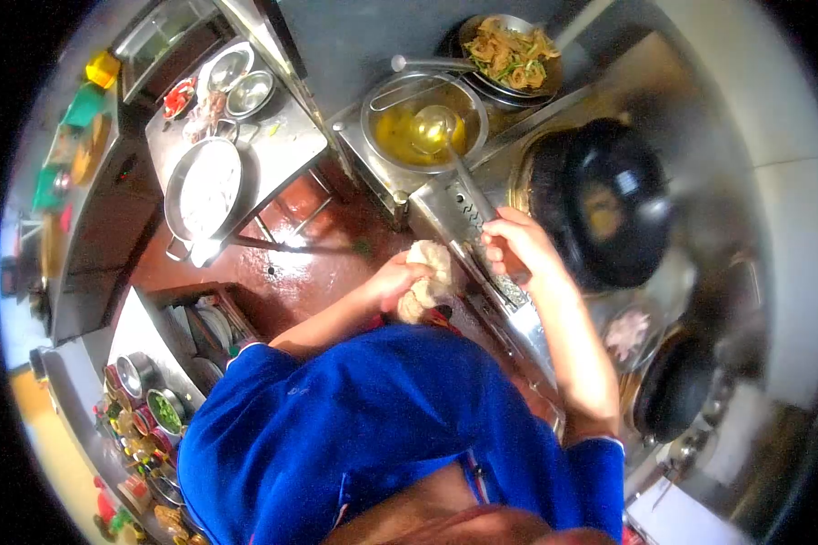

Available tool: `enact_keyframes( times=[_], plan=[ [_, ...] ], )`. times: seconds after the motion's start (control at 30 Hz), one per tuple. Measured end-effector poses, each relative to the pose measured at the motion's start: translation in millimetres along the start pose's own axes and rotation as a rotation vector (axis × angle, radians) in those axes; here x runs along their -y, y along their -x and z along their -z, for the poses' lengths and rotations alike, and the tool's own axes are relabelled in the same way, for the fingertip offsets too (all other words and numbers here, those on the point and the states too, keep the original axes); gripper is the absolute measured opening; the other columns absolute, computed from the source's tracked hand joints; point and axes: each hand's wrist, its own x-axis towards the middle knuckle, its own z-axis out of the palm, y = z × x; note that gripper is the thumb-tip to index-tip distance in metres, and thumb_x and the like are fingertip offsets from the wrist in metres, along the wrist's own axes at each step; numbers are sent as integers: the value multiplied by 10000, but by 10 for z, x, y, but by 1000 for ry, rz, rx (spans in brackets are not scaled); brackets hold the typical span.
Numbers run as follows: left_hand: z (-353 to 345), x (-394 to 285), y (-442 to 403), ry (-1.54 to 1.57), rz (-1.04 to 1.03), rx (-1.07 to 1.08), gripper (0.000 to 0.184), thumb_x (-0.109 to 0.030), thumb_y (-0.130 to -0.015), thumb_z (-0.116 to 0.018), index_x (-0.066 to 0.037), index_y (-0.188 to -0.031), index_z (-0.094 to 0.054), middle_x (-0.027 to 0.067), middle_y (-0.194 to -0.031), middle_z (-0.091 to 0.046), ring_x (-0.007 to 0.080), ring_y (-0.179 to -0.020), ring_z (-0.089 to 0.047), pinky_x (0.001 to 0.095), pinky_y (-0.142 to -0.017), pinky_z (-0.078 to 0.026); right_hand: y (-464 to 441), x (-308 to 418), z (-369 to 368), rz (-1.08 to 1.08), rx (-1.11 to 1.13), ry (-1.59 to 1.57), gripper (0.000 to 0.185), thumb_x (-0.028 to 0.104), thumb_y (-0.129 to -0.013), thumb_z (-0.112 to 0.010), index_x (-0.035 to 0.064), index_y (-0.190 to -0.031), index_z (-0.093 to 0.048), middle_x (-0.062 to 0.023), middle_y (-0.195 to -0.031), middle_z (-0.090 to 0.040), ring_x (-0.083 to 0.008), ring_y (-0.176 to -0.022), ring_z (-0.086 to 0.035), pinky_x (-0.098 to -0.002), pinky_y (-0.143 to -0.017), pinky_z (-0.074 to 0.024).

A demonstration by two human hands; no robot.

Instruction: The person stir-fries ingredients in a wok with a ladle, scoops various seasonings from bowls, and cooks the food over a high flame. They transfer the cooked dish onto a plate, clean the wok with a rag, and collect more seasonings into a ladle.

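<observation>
My right hand (518,243) is closed round the handle of a ladle (434,129). The bowl of that ladle rests in yellow oil inside a steel basin (370,153). In front of my body, my left hand (396,280) grips a bunched beige cloth (429,272). To the right of the right hand sits a black wok (623,195) on the stove, with a little yellowish liquid at its bottom. Under the right hand runs a perforated metal strip (468,211) along the stove's edge.
Cooked food fills a bowl (509,56) behind the basin. At left, a steel table (286,136) bears a large two-handled pan (174,195) and small bowls. A second dark pan (674,386) stands at the right. Seasoning containers (136,372) crowd the lower left. The red floor looks wet.
</observation>
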Motion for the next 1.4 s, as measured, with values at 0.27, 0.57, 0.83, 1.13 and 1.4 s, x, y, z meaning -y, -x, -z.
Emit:
enact_keyframes(
  times=[0.27, 0.57, 0.83, 1.13, 1.4],
  plan=[
    [471, -132, -140, -11, 188, 10, 335, -74, -870, -660, -6, -1191, -596, 125, -1048, -685, 249, -847, -692, 397, -710, -598, 858, -276, -106, 68, 274, -913, 431, 143, -967, -506, -41, -1348, -423, -65, -857, -470, -65, -492, -419, -200, -320, -374],
    [-521, -446, -813, 89, 511, 349, 225, -227, -955, -592, -22, -1045, -617, 161, -864, -695, 320, -727, -702, 475, -648, -606, 1727, -713, 106, 419, -199, -745, 473, 142, -907, -560, 19, -1350, -445, -74, -793, -489, -90, -420, -421, -227, -284, -325],
    [-1856, 13, -1652, 153, 430, 587, 318, -287, -1028, -497, 3, -1120, -587, 179, -1053, -695, 317, -957, -692, 454, -891, -562, 1548, -1101, 723, 511, -795, -147, 450, 77, -890, -563, 34, -1311, -411, -60, -755, -550, -134, -455, -513, -299, -399, -430],
    [-2321, 562, -2289, -1, 379, 355, 393, -329, -974, -513, 37, -1076, -611, 189, -997, -695, 357, -933, -681, 510, -905, -530, 1668, -794, 850, 572, -645, -488, 459, 135, -895, -576, 66, -1317, -409, -41, -779, -553, -116, -527, -518, -260, -374, -395],
    [-2269, 231, -1757, -155, 235, 376, 193, -170, -935, -531, -10, -1004, -616, 129, -898, -671, 282, -774, -679, 425, -680, -578, 612, -69, 534, 558, -320, -185, 411, 145, -844, -650, 36, -1205, -488, -74, -754, -611, -176, -599, -623, -329, -451, -480]
  ],
)
